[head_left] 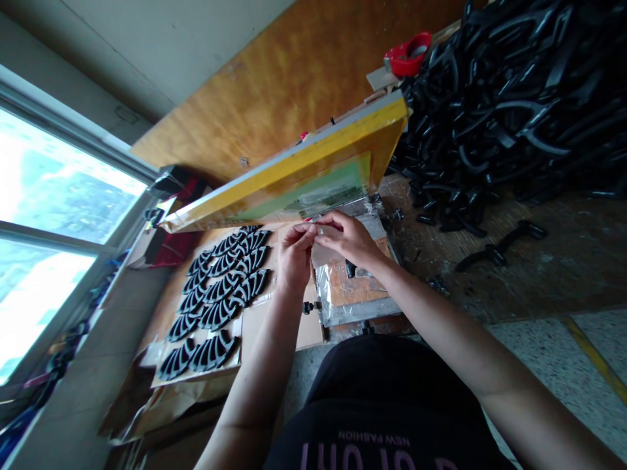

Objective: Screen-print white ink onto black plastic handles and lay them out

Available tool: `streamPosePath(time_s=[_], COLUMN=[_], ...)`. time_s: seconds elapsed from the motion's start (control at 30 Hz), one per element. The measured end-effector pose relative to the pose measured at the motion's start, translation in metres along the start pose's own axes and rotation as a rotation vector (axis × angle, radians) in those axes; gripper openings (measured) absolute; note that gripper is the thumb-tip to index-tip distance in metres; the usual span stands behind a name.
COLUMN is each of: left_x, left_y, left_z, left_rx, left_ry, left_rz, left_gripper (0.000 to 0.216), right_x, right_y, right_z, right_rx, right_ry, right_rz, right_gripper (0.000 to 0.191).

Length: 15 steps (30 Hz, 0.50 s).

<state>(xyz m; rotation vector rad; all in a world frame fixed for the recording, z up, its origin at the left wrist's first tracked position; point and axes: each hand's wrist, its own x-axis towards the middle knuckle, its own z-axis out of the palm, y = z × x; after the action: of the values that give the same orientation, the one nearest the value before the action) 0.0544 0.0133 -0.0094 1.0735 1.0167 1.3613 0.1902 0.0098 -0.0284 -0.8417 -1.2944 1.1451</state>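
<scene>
Both hands meet in front of the raised yellow-edged printing screen (294,171), fingers pinched together. Between them is a small pale sheet (323,253), perhaps paper or cloth; its exact kind is unclear. My left hand (296,253) pinches its upper left edge with thumb and fingers. On the other side, my right hand (350,236) grips it with bent fingers. Beneath the hands lies a printing base (353,314) with clear film around its border. A small black part (350,268) on the base is partly hidden by my right wrist.
Rows of curved black parts (215,313) lie on cardboard to the left. At the right is a large heap of black handle-like parts (514,117), with one loose piece (499,251) before it. A red tape dispenser (409,57) sits behind. Windows line the left.
</scene>
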Motion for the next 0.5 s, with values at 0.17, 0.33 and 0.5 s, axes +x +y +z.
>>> streamPosePath(time_s=[0.17,0.33,0.5], left_x=[0.0,0.0,-0.004], left_y=[0.004,0.005,0.006], left_z=[-0.001,0.0,0.009], left_rx=[0.026,0.072,-0.018], left_ry=[0.034,0.052,0.067], left_rz=[-0.026,0.038,0.032], left_gripper=[0.014,0.013,0.016], right_x=[0.0,0.0,0.004], right_y=[-0.006,-0.009,-0.009], right_z=[0.005,0.011,0.013], right_rx=[-0.366,-0.455,-0.244], right_ry=[0.036,0.104,0.159], right_rz=[-0.076,-0.091,-0.036], right_gripper=[0.016,0.009,0.009])
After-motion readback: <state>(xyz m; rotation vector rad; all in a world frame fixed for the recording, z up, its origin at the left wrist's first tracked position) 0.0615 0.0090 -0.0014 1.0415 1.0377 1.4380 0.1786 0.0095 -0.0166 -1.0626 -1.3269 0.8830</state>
